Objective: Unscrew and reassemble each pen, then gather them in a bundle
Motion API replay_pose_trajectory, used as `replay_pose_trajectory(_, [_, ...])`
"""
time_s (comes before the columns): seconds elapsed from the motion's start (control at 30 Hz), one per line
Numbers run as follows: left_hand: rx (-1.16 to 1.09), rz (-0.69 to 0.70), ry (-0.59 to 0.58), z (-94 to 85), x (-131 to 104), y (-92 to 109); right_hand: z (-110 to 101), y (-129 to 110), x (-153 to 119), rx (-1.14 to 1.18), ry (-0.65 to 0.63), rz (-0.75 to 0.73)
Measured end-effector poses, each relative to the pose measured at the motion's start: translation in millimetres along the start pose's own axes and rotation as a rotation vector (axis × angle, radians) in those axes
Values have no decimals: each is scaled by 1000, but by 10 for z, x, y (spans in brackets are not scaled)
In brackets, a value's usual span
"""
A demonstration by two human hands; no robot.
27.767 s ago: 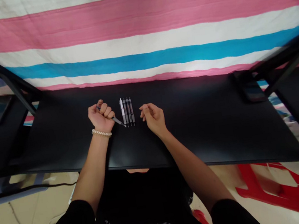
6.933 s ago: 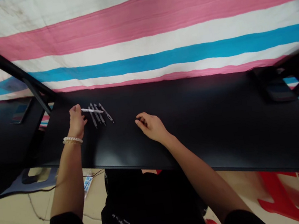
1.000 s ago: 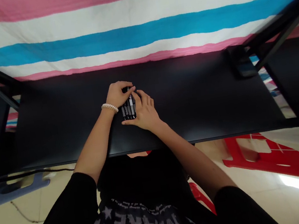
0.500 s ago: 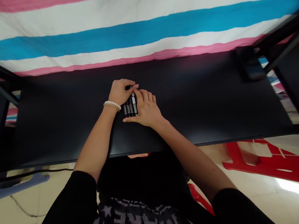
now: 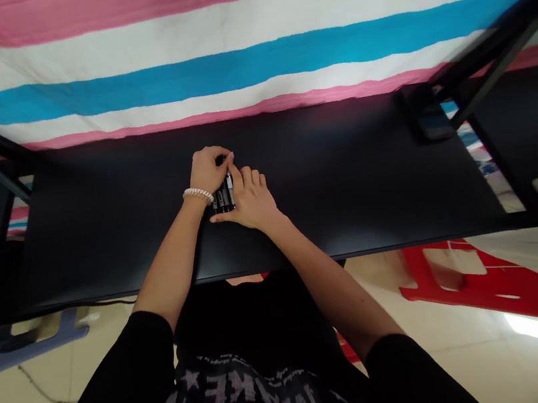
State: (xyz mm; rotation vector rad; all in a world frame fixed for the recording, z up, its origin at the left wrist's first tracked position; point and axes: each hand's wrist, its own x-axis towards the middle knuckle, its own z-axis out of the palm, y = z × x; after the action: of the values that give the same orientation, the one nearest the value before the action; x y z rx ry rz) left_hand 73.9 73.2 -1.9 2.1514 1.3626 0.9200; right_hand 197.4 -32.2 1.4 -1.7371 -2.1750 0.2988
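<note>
Several black and grey pens (image 5: pixel 222 200) lie side by side in a tight row on the black tabletop (image 5: pixel 346 176); one at the right of the row has a lighter, silvery barrel. My left hand (image 5: pixel 209 168), with a white coiled band at the wrist, arches over the row's far left part, its thumb and index finger closed together at the far ends. My right hand (image 5: pixel 254 198) rests along the right side, fingers stretched out and thumb spread across the near ends. Both index fingertips meet near the top of the row. My left hand partly covers the pens.
A striped pink, white and blue cloth (image 5: pixel 249 66) hangs behind the table. A dark box-like object (image 5: pixel 428 114) stands at the far right by the black metal frame (image 5: pixel 506 146). Below are a red plastic stool (image 5: pixel 484 290) and a blue-grey one (image 5: pixel 33 348).
The view has shifted slightly, so hands and pens appear a little further left. Both hands keep nearly the same pose around the row of pens.
</note>
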Motion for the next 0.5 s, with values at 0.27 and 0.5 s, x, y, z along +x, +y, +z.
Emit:
replay_pose_trajectory(0.27, [19, -33, 87, 80, 5, 5, 9, -5, 17, -16, 9, -18])
replay_pose_trajectory(0.5, [-54, -132, 305, 17, -126, -91, -15, 152, -80, 155, 95, 25])
